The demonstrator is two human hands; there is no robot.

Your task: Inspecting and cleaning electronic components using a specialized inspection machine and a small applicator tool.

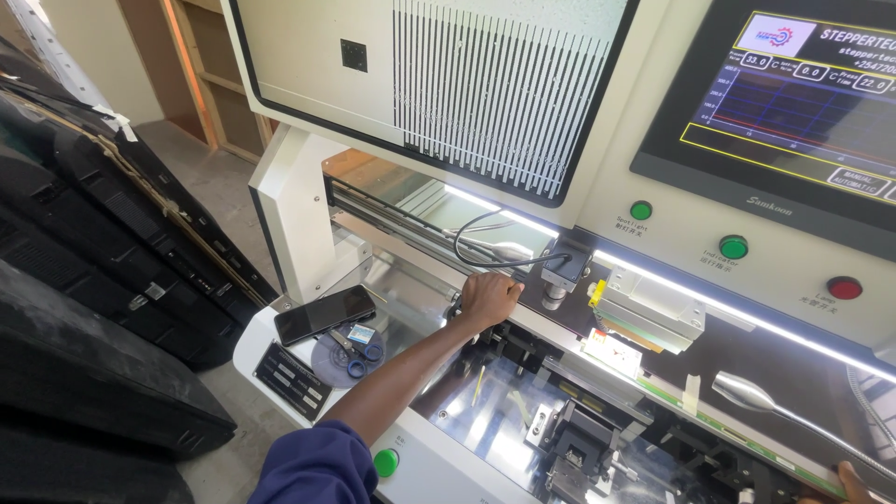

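My left hand [490,299] reaches into the open bay of a white machine [299,205], the arm coming up from a blue sleeve [317,467]. Its fingers curl down over a black rail [457,308] at the edge of the shiny metal stage [485,411]; what lies under them is hidden. Just to the hand's right hangs a black head with a cable [560,266]. Only a sliver of my right hand [851,481] shows at the bottom right corner, next to a long green strip [709,411].
A black phone [325,314] and blue-handled scissors [359,353] lie on the machine's left ledge. A touch screen [793,93], green buttons [734,247] and a red button [844,287] sit above right. A flexible lamp [747,392] juts in. Black flat panels [93,261] lean at left.
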